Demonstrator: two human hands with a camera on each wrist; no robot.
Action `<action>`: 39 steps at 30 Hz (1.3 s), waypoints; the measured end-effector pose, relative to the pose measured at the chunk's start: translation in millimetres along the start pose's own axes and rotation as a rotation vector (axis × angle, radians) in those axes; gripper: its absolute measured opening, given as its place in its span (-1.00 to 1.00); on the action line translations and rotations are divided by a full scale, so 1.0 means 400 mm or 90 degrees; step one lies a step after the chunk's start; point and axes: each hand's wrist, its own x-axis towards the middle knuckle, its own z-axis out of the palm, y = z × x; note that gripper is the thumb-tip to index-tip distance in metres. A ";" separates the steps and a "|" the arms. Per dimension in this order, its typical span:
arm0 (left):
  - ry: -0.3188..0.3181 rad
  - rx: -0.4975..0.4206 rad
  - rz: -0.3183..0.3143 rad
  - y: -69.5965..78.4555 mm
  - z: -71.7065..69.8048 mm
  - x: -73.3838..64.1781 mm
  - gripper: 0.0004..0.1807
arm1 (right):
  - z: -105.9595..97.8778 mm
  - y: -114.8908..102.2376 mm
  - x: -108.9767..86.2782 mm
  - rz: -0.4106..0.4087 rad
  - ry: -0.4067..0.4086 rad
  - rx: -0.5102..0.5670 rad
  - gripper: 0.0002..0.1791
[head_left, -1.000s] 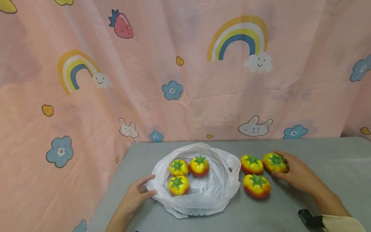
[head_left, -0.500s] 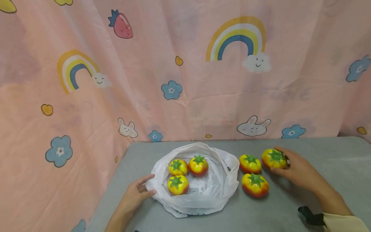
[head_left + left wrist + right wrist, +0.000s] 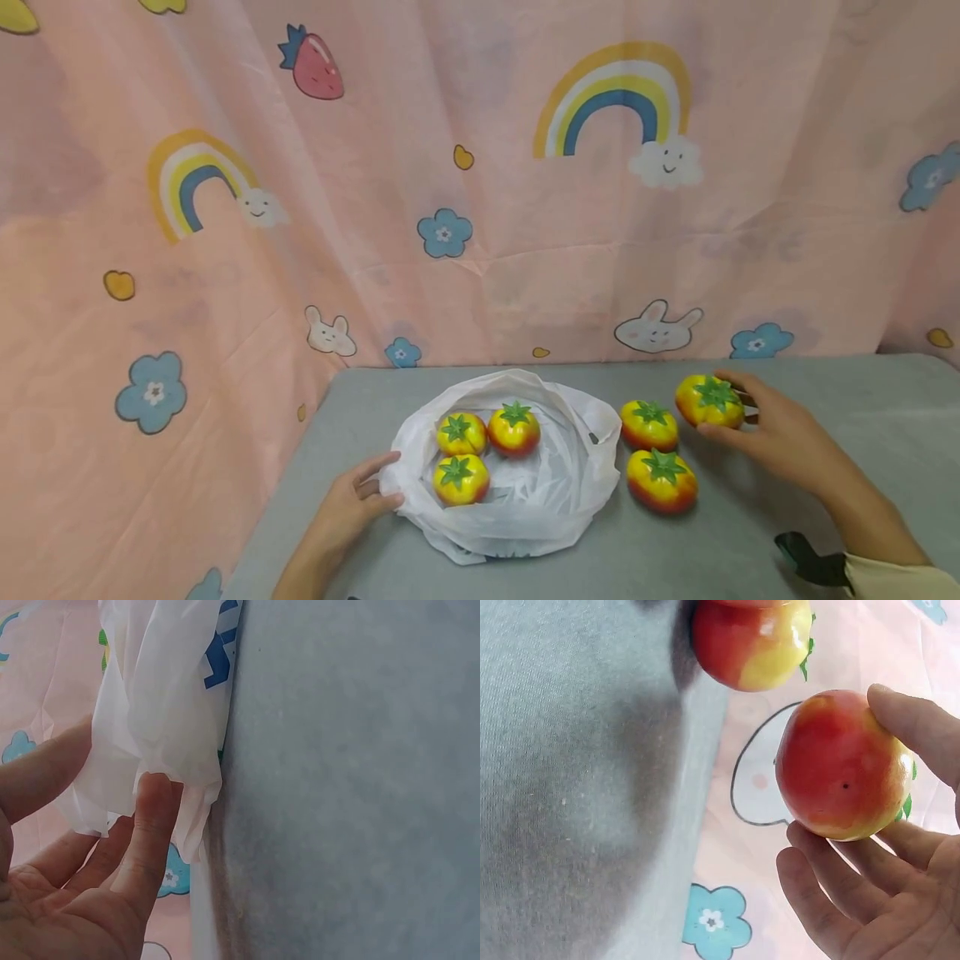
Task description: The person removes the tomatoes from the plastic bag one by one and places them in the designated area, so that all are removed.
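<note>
My right hand (image 3: 780, 433) grips a toy tomato (image 3: 709, 402), yellow and red with a green star-shaped top, above the table. In the right wrist view the thumb and fingers hold the red underside of this tomato (image 3: 844, 765) between them. Two more toy tomatoes stand beside it on the table, one behind (image 3: 649, 425) and one in front (image 3: 662, 481). At the left, my left hand (image 3: 348, 504) holds the edge of a white plastic bag (image 3: 517, 525), thumb and fingers against the thin plastic (image 3: 161, 712). The bag's mouth is spread wide, with three toy tomatoes (image 3: 461, 479) inside.
The grey table (image 3: 862, 433) ends at a pink curtain (image 3: 510, 292) printed with rainbows, flowers and rabbits. A dark strap (image 3: 810, 560) shows at the right sleeve (image 3: 892, 579).
My right hand has lifted its toy tomato off the table, up and slightly away from the two others. The left hand and the bag have hardly moved.
</note>
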 end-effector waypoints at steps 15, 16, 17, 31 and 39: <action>-0.011 -0.022 0.005 -0.002 -0.001 -0.001 -0.26 | -0.001 -0.018 -0.001 -0.002 0.002 -0.020 0.13; -0.012 -0.024 0.006 -0.001 -0.001 -0.001 -0.26 | -0.002 -0.023 -0.002 -0.003 0.004 -0.020 0.13; -0.010 -0.025 0.009 0.000 0.000 -0.001 -0.26 | -0.002 -0.030 -0.003 -0.004 0.006 -0.021 0.12; -0.015 -0.037 0.021 -0.001 -0.003 0.005 -0.26 | 0.011 -0.090 -0.006 -0.025 0.014 -0.021 0.11; -0.021 -0.047 0.025 -0.005 -0.003 0.007 -0.25 | 0.033 -0.129 -0.006 -0.063 0.007 0.006 0.03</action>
